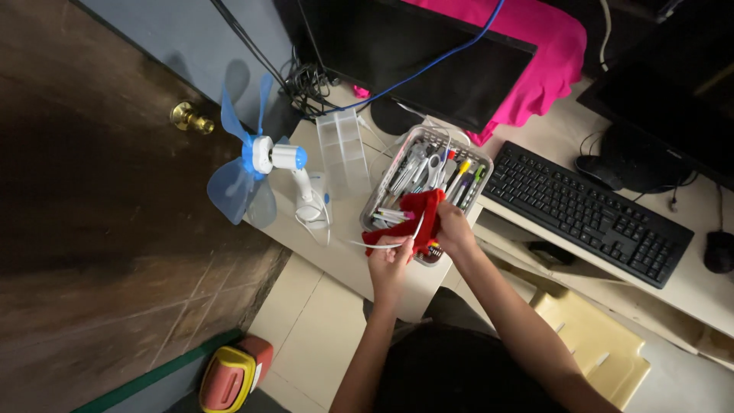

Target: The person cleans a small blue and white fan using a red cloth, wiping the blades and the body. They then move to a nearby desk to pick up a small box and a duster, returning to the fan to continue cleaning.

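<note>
Seen from the head camera, both hands meet just below the middle of the frame, over the front edge of the bench (336,252). The left hand (388,261) is curled shut, its fingers pinching a thin white strip (382,245) that runs out toward nine o'clock and curves up toward one o'clock across a red cloth (417,220). The right hand (453,229) lies at two o'clock from the left one, closed on the red cloth, which is bunched between the two hands and drapes over the near end of a clear plastic tray (381,195). How much of the strip the right hand touches cannot be told.

The tray stretches from the hands toward one o'clock and is packed with pens, markers and metal tools (440,170), the nearest of them partly hidden under the cloth. Just beside the tray at nine o'clock stands a clear compartment box (342,149). Farther toward nine o'clock is a small white-and-blue desk fan (256,164), its blades hanging past the bench edge over the brown floor.

At three o'clock from the tray lies a black keyboard (585,214) on a lower shelf, and a black mouse (719,251) sits at the far right edge. At twelve o'clock a dark monitor (428,53) stands with a bright pink cloth (543,65) behind it and a blue cable (428,67) crossing its screen. A red and yellow bin (229,376) rests on the floor at seven o'clock from the hands.
</note>
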